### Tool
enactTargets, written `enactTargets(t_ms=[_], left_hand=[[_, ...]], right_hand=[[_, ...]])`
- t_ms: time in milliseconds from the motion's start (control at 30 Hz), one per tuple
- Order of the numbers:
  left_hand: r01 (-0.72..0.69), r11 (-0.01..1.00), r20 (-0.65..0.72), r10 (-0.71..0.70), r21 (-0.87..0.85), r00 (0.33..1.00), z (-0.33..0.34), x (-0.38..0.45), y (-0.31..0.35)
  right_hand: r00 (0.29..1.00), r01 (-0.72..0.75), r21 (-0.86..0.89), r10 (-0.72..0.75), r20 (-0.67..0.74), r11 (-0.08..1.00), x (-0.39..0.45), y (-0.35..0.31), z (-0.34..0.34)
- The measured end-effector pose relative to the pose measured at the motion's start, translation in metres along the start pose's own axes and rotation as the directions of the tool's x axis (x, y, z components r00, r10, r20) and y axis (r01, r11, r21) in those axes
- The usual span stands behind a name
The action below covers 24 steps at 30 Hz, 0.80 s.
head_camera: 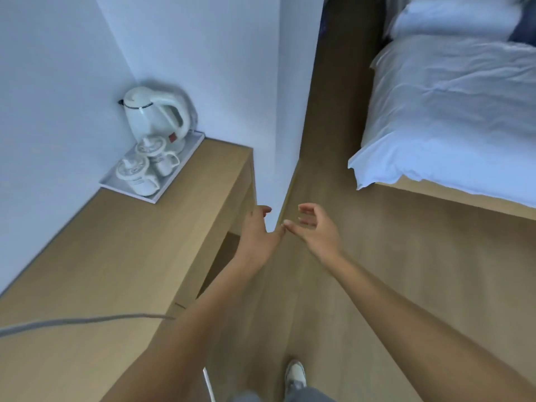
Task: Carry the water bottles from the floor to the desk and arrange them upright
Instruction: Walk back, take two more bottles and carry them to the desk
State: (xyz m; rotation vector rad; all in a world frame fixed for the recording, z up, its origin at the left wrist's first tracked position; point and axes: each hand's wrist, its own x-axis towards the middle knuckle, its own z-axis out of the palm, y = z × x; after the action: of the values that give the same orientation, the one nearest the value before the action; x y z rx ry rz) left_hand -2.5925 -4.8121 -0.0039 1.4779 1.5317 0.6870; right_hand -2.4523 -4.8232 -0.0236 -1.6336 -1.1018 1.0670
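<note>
No water bottle shows in this view. The wooden desk [121, 256] runs along the left wall, its top bare in the middle. My left hand [259, 232] is stretched out over the desk's right edge, fingers apart and holding nothing. My right hand [314, 227] hovers just to its right above the wooden floor [391, 271], fingers curled loosely and empty. The thumbs of both hands almost touch.
A white tray [177, 166] at the desk's far corner holds a white kettle [153, 114] and two lidded cups [142, 172]. A grey cable [72, 322] lies across the near desk. A bed [452, 111] with white bedding stands to the right. My shoe [295, 372] is below.
</note>
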Motion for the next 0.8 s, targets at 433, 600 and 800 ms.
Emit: enactTargets(t_ms=[433,600,800], left_hand=[[-0.028,0.998,0.132,0.019,0.065,0.991,0.134,0.244,0.117],[-0.031,0.999,0.175,0.024,0.038,0.984,0.169,0.375,0.176],[-0.042,0.999,0.195,0.037,0.023,0.980,0.207,0.518,0.249]], right_hand=[[0.980,-0.086,0.073,0.098,-0.176,0.994,0.234,0.001,-0.157],[0.959,-0.129,0.085,0.146,-0.242,0.988,0.362,-0.023,-0.211],[0.950,-0.116,0.088,0.137,-0.280,0.989,0.515,-0.052,-0.269]])
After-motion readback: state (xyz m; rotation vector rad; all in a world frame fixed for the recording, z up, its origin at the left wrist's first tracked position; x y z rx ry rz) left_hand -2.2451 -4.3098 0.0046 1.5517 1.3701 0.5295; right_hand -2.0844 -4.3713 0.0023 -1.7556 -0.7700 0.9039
